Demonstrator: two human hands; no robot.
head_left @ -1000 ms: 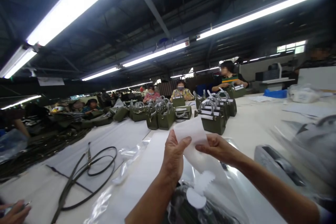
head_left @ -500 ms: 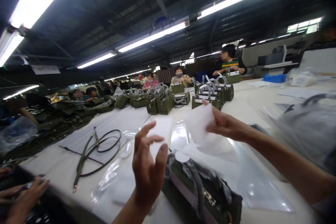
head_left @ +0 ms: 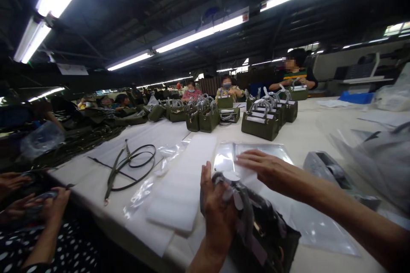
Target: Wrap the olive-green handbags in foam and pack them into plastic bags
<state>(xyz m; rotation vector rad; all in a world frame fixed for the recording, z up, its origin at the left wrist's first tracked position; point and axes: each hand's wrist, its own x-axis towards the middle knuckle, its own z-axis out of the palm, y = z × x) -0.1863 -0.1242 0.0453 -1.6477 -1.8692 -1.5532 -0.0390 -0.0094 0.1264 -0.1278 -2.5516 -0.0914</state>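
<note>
A dark green handbag [head_left: 272,239] stands in front of me at the table's near edge, its handles wrapped in clear film. My left hand [head_left: 221,217] is closed around the bag's near-left end by the wrapped handle; its palm side is hidden. Just beyond the bag, my right hand [head_left: 267,172] is stretched out with straight fingers, palm down, over white sheet material and a clear plastic bag [head_left: 277,151]. Nothing shows in its fingers. White foam sheets [head_left: 179,192] lie to the left of the handbag.
A coiled green strap [head_left: 128,166] lies at left, and a grey tape dispenser [head_left: 333,172] sits right of my forearm. Rows of green handbags [head_left: 259,126] stand farther back. Co-workers sit across the table; another person's hands [head_left: 53,204] are at lower left.
My right hand has come down and no longer shows the white sheet it held up. My left hand has moved right, from raised and open onto the handbag. The view has shifted left.
</note>
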